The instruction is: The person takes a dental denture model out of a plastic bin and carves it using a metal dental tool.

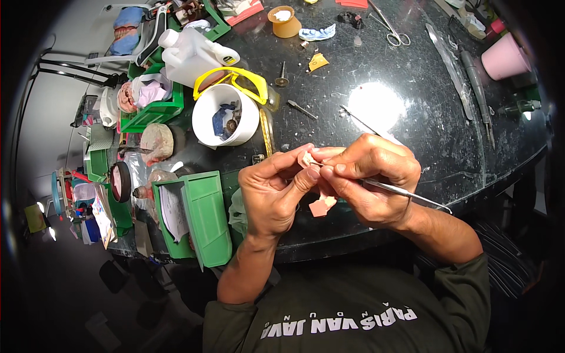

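My left hand [272, 191] is closed around a small pink denture piece [321, 206] with pale cream, tooth-like parts. Part of it sticks up between my fingertips and part hangs below them, while the middle is hidden. Close against it, the fingers of my right hand [374, 176] are pinched together at the piece. A slim metal dental carver [409, 193] lies in that same hand, its hooked end pointing out past the wrist. Whether its other end touches the piece is hidden by my fingers.
Left of my hands stand a green bin [206, 217], a white tub [235, 97] with dark bits, yellow safety glasses [259, 82] and a white jug [191, 56]. Farther off are scissors [397, 38], a blue-white mould [318, 33], a handpiece [478, 88] and a pink cup [506, 57].
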Motion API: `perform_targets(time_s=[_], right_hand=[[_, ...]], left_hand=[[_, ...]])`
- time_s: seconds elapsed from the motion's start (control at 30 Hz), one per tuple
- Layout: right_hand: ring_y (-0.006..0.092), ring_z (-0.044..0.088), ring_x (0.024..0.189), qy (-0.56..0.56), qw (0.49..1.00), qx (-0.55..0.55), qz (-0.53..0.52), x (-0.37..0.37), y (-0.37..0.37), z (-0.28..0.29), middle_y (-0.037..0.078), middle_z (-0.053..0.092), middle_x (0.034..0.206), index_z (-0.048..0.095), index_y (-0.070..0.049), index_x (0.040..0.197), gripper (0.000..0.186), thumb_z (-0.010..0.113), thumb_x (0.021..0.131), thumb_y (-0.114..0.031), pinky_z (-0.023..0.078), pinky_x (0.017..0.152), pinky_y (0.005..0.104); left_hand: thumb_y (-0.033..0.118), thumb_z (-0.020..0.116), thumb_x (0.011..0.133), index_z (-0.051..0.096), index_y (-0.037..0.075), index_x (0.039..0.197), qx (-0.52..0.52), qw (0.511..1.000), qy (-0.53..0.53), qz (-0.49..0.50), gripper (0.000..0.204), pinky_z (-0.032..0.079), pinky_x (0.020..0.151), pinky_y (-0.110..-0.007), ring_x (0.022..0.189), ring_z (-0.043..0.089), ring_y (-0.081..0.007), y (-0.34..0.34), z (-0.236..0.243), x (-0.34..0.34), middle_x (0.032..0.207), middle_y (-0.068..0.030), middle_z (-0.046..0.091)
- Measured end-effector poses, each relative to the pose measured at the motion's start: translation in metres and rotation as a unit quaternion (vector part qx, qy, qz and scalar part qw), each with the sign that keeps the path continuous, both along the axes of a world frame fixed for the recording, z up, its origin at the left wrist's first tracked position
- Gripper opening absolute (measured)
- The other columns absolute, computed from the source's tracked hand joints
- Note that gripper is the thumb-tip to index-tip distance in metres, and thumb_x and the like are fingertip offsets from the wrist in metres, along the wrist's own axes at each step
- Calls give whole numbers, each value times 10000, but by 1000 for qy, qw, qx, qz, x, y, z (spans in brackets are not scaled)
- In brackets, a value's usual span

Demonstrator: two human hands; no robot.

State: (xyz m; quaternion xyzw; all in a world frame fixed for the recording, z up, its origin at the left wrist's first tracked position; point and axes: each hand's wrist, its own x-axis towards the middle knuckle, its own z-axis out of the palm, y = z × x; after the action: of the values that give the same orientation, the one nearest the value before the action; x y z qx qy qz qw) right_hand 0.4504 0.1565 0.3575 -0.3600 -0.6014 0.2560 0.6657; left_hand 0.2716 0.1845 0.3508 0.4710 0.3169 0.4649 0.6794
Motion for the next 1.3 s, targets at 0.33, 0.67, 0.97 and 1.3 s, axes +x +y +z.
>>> perform_targets(time_s=[0.33,0.67,0.97,1.3], right_hand=[[287,772,818,23,1000,-3,5,1,1,-4,158,710,779,633,24,774,204,819,748,103,637,720,352],[273,765,801,43,999,13,-18,-5,-2,-4,159,704,778,643,21,814,200,815,762,109,633,715,343],[294,772,825,57,998,-15,-6,-5,-2,-6,149,691,772,630,32,776,180,790,781,114,641,718,343],[286,771,824,68,997,-26,9,-3,-2,-2,151,691,757,618,35,762,190,795,782,105,644,744,352]], left_hand=[[-27,715,917,678,-58,1207,-14,999,-43,-29,294,608,829,-284,932,717,-175,1,-1,5,1074,-168,732],[-17,714,928,671,-83,1189,-13,996,-90,8,272,658,732,-333,844,730,-202,-2,-6,10,981,-175,732],[-34,713,922,685,-89,1153,-42,995,-86,-7,239,660,710,-350,824,733,-220,-2,1,9,952,-172,734],[-36,717,920,676,-88,1194,-6,998,-53,-11,282,649,752,-331,879,726,-196,0,-7,6,998,-156,738]])
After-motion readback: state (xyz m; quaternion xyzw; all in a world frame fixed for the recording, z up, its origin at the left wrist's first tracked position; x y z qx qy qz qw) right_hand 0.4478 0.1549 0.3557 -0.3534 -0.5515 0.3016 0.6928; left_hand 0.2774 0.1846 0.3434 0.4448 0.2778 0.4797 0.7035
